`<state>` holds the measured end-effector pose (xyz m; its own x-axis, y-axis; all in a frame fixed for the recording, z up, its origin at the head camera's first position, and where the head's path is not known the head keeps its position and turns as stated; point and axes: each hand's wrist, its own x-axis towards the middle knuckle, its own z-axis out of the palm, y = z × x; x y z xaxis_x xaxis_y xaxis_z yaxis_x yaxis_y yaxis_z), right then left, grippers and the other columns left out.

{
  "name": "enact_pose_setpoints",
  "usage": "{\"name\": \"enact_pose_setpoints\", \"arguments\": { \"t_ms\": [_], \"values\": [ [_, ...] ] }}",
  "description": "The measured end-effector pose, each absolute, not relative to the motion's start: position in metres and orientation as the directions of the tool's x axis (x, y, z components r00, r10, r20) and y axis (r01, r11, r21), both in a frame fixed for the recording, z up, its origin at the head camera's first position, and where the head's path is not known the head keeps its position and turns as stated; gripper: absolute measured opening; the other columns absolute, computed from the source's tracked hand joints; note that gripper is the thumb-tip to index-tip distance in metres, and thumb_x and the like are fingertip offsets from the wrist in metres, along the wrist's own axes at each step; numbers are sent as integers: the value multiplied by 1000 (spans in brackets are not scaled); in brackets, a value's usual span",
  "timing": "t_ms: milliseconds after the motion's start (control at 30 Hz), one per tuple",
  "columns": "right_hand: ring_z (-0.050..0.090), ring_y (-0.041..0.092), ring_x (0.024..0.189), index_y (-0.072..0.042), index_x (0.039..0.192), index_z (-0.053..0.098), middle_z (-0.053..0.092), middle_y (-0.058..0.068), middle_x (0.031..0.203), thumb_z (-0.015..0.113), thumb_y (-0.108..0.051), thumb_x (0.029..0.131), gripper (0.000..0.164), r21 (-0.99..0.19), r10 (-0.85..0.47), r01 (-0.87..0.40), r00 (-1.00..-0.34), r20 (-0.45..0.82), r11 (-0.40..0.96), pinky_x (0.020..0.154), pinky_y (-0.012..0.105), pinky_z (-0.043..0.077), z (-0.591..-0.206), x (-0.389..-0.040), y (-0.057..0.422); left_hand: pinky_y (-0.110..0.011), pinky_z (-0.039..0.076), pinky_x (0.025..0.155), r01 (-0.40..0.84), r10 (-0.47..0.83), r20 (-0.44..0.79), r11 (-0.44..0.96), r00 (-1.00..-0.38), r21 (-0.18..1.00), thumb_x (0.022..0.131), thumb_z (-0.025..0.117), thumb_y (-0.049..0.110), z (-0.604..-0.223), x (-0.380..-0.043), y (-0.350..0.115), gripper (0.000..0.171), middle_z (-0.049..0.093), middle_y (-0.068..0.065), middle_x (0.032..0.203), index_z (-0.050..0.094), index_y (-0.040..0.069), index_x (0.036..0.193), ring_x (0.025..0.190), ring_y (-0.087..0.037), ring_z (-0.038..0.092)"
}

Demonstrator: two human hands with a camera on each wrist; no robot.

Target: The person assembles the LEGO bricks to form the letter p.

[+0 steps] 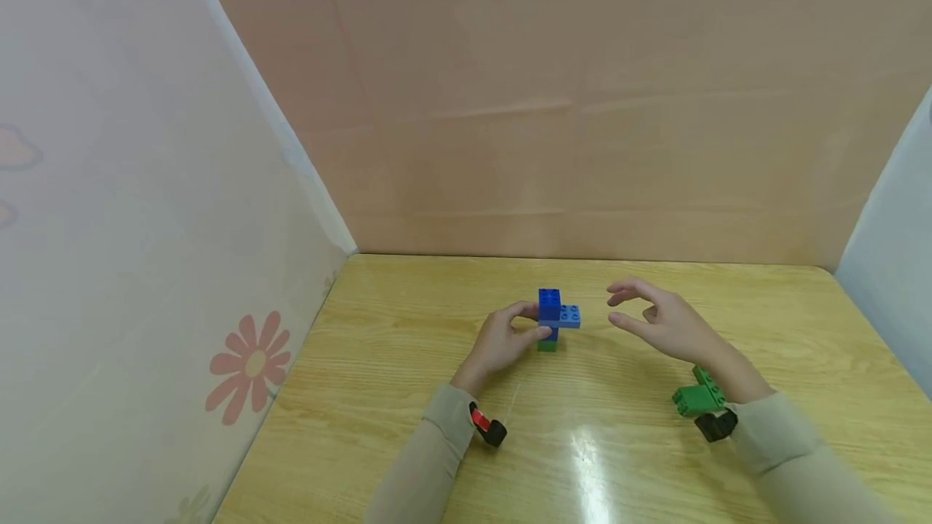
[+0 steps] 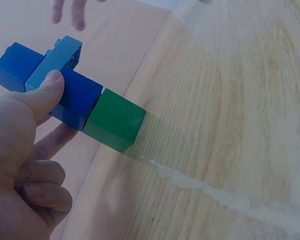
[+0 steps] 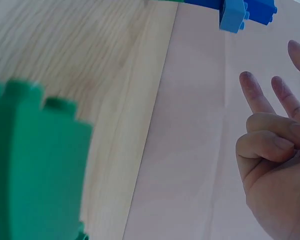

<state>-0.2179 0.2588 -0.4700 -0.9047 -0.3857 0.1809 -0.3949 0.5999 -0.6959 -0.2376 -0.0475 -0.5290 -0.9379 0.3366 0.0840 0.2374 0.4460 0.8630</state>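
My left hand [image 1: 504, 340] grips a small tower of toy building blocks between thumb and fingers. From the bottom it goes green block [image 2: 115, 120], dark blue block [image 2: 80, 97], flat lighter blue brick [image 1: 571, 316], then another dark blue block [image 1: 549, 306] on top. The lighter brick juts out to the right, its studs bare. In the left wrist view the thumb presses the lower dark blue block near the lighter brick. Right of the tower, my right hand [image 1: 673, 326] hovers with nothing in it. Its thumb and foremost fingers are spread apart, while the others are curled in.
A green block assembly [image 1: 697, 400] lies on the wooden table [image 1: 408, 427] below my right wrist, looming close in the right wrist view. A brownish wall [image 1: 582, 103] stands behind the table, and a pale wall with a flower print [image 1: 255, 364] borders its left side.
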Motion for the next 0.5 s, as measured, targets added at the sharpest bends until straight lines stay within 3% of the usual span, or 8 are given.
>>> {"name": "enact_pose_setpoints", "arguments": {
  "t_ms": [67,167,267,300,400,500],
  "values": [
    [62,29,114,-18,140,57,69,4,125,67,-34,104,41,-694,-389,-391,-905,171,605,79,32,52,-471,-215,264,-37,52,95,243,337,89,448,-937,860,96,74,46,-530,-238,-48,41,68,17,120,70,26,130,121,-9,59],
    [60,17,83,-18,138,58,69,6,124,69,-31,103,39,-698,-401,-390,-902,159,601,73,30,49,-474,-210,272,-38,53,95,248,337,93,452,-937,857,95,75,46,-531,-239,-48,39,68,17,120,70,26,129,121,-8,59],
    [56,7,80,-19,136,60,69,7,122,70,-29,102,36,-698,-411,-394,-898,155,598,70,29,48,-479,-206,279,-37,53,95,245,338,88,455,-937,856,96,75,46,-532,-240,-47,39,68,17,120,70,26,129,121,-7,59],
    [57,9,81,-19,135,60,69,6,122,70,-28,102,36,-698,-414,-394,-898,151,598,71,29,49,-480,-204,282,-37,52,95,243,337,87,455,-937,857,96,75,46,-532,-240,-47,40,68,17,120,70,26,129,121,-7,59],
    [60,13,108,-21,134,60,69,3,121,69,-28,103,34,-693,-418,-394,-897,145,604,75,30,51,-484,-199,289,-37,53,95,243,338,86,457,-937,856,96,74,46,-533,-240,-47,40,68,17,121,70,26,130,121,-7,59],
    [61,24,113,-22,134,61,69,2,121,68,-30,103,32,-693,-424,-381,-898,120,612,78,31,52,-488,-194,297,-37,53,96,247,337,91,457,-937,854,96,74,46,-534,-240,-48,40,68,16,121,70,26,130,121,-7,59]
  ]
}}
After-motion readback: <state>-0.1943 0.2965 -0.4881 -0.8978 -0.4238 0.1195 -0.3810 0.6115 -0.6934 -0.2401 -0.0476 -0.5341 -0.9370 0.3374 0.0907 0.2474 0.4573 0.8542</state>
